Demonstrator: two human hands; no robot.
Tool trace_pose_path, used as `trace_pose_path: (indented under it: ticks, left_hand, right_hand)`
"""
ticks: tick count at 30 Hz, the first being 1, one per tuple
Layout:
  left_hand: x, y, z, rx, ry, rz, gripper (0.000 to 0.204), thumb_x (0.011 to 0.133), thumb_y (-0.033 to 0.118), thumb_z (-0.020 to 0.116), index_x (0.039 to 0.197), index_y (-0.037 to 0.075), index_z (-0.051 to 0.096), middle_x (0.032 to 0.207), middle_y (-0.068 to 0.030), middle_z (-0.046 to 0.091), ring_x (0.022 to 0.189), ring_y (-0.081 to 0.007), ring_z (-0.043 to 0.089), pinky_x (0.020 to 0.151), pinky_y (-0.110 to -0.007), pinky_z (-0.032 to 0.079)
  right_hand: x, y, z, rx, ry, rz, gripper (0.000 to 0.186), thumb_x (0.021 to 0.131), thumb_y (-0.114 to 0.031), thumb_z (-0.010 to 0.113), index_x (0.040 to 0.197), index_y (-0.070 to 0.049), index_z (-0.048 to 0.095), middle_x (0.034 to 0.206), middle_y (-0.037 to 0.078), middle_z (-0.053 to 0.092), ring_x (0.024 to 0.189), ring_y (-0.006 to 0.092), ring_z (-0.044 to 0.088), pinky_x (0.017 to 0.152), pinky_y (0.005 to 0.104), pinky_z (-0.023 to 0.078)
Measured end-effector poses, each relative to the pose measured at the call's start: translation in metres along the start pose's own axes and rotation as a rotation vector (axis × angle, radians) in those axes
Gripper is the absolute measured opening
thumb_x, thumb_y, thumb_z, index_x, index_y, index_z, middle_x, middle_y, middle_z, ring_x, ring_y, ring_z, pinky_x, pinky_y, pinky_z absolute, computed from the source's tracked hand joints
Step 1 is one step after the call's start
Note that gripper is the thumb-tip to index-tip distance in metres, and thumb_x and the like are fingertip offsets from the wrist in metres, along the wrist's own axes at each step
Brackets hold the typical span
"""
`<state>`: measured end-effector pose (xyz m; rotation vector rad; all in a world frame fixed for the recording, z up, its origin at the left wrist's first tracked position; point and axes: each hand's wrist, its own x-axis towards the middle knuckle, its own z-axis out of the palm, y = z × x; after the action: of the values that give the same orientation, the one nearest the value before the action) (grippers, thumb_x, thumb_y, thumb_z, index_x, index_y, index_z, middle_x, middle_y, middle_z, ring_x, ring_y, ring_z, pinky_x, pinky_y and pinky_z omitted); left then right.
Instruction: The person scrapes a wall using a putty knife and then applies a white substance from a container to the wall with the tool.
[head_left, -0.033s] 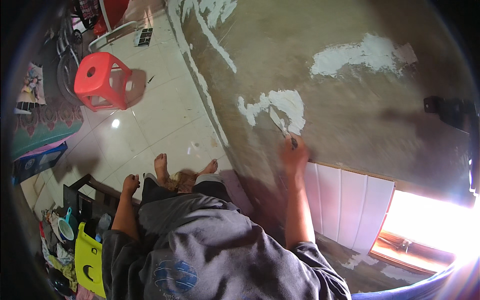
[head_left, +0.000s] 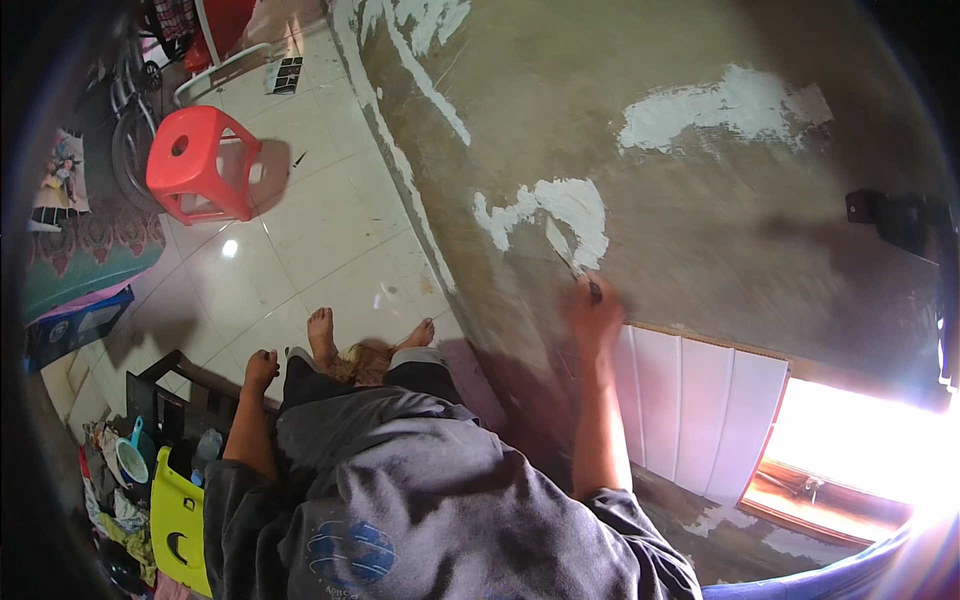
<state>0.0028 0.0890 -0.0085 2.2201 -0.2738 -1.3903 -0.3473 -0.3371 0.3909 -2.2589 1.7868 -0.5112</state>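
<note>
Scraper (head_left: 562, 243) in right hand (head_left: 597, 312)

Harsh white light pours from the window (head_left: 845, 435), below and right of the right grip (head_left: 597, 312), burning out detail and spreading purplish flare. The wall (head_left: 690, 235) around the grip is dimmer, with dark shadow below and left of it. Blur softens the grip itself. Far to its left, the tiled floor (head_left: 340, 215) carries a glare spot. Fisheye curvature bends edges; blackness rings the view.
</note>
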Motion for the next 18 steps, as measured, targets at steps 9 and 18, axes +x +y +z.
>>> trace_pose_path:
  ticks: [9, 18]
  left_hand:
    - [0.027, 0.024, 0.005, -0.006, -0.017, 0.105, 0.036, 0.094, 0.030, 0.052, 0.087, -0.004, 0.058, 0.072, -0.0146, 0.066, 0.060, -0.0225, 0.066, 0.059, -0.035, 0.052]
    - [0.024, 0.058, -0.001, 0.033, -0.015, 0.098, 0.035, 0.095, 0.030, 0.051, 0.089, -0.004, 0.057, 0.071, -0.0124, 0.065, 0.056, -0.0203, 0.064, 0.058, -0.034, 0.051]
  right_hand:
    - [-0.039, -0.005, -0.085, -0.041, 0.098, 0.045, 0.024, 0.091, -0.016, 0.063, 0.107, 0.001, 0.067, 0.103, 0.019, 0.068, 0.100, 0.0287, 0.065, 0.088, 0.0353, 0.049]
    - [-0.027, 0.021, -0.055, 0.076, 0.181, 0.048, 0.023, 0.090, -0.017, 0.066, 0.104, 0.001, 0.067, 0.095, 0.018, 0.069, 0.090, 0.0288, 0.066, 0.080, 0.0356, 0.050]
